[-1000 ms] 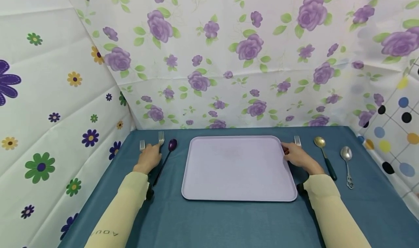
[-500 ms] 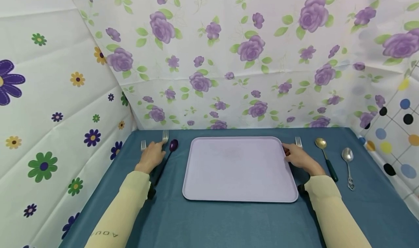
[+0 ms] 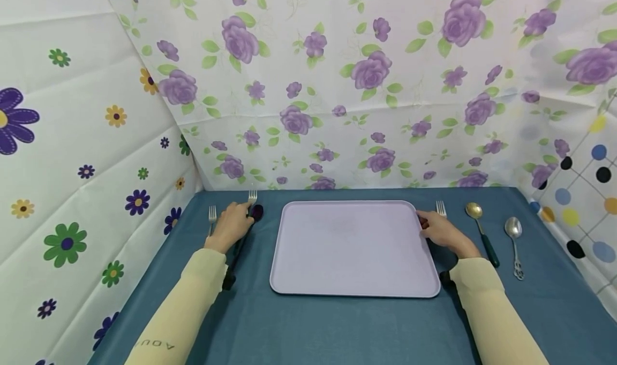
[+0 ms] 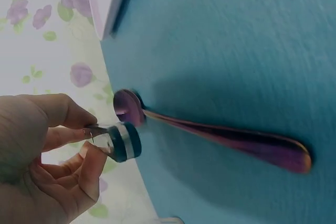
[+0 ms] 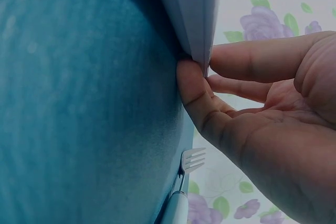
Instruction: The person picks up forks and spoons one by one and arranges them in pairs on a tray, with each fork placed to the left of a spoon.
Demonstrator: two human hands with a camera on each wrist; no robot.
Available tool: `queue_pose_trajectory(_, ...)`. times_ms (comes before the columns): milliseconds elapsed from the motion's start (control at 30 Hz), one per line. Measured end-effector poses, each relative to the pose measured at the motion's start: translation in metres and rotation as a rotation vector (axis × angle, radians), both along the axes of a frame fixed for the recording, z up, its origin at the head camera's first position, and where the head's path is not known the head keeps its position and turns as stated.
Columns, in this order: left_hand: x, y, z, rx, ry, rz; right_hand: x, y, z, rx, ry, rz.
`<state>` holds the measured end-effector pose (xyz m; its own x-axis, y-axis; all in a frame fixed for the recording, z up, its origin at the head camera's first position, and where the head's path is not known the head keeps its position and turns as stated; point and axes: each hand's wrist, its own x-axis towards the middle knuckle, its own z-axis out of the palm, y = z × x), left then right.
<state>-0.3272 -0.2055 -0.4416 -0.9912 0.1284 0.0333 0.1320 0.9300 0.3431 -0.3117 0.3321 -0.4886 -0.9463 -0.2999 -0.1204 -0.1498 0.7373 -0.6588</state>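
Observation:
My left hand (image 3: 233,223) pinches a fork (image 3: 253,196) with its tines pointing away from me. In the left wrist view, the dark green end of its handle with a silver band faces the camera. That fork sits over a purple spoon (image 4: 241,142), overlapping its bowl in the head view. Left of the hand lies another fork (image 3: 212,215), partly hidden behind it. On the other side, my right hand (image 3: 441,231) pinches the right rim of a pale lilac tray (image 3: 354,247) between thumb and fingers. A light-handled fork (image 5: 193,161) lies beyond that hand.
To the right of the right hand lie a gold spoon with a green handle (image 3: 482,231) and a silver spoon with an ornate handle (image 3: 513,242). A blue cloth (image 3: 337,327) covers the table. Flowered sheets (image 3: 313,97) rise at the back and sides.
The left hand has moved right with its fork, from beside the left fork to over the purple spoon. More of the left fork shows. The right hand stays at the tray's rim.

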Motion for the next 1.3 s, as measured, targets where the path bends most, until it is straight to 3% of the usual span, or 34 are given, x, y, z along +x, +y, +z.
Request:
queue_pose_trajectory(367, 0.000, 0.012, 0.004, 0.036, 0.000, 0.003, 0.001, 0.001, 0.000, 0.001, 0.002, 0.007)
queue_pose_trajectory(933, 0.000, 0.041, 0.007, 0.114, -0.023, -0.049, 0.000, 0.003, 0.002, 0.006, 0.006, 0.013)
queue_pose_trajectory(1300, 0.004, 0.052, 0.003, 0.140, -0.041, -0.070, 0.001, -0.001, 0.004, 0.017, 0.001, 0.018)
